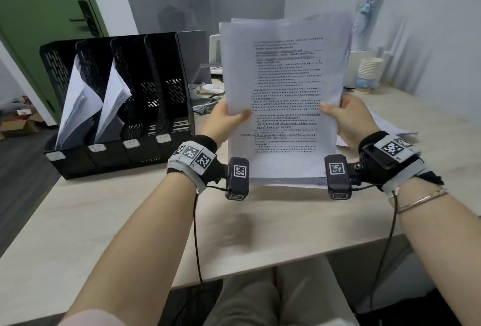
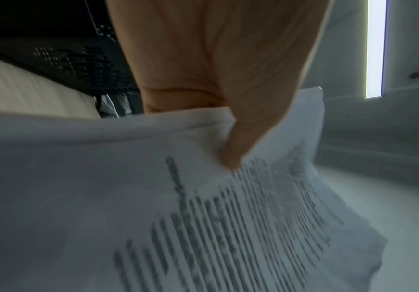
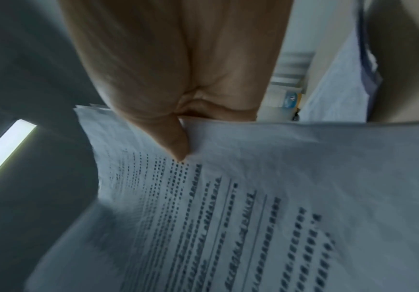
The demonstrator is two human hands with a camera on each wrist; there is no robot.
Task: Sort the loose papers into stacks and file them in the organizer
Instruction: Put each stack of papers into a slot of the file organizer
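I hold a stack of printed papers (image 1: 283, 96) upright over the desk, its bottom edge near the desktop. My left hand (image 1: 229, 120) grips the stack's left edge, thumb on the front sheet. My right hand (image 1: 346, 117) grips the right edge the same way. In the left wrist view my left thumb (image 2: 238, 146) presses on the papers (image 2: 203, 217). The right wrist view shows my right thumb (image 3: 170, 140) on the papers (image 3: 228, 217). A black organizer (image 1: 119, 107) with several slots stands at the left. Its two leftmost slots hold leaning papers (image 1: 78, 107).
More loose sheets (image 1: 385, 125) lie on the desk behind my right hand. A stack of paper cups (image 1: 368, 73) and a white container stand at the back right. Crumpled tissue and clutter (image 1: 208, 91) sit behind the organizer. The desk's front edge (image 1: 260, 271) runs above my lap.
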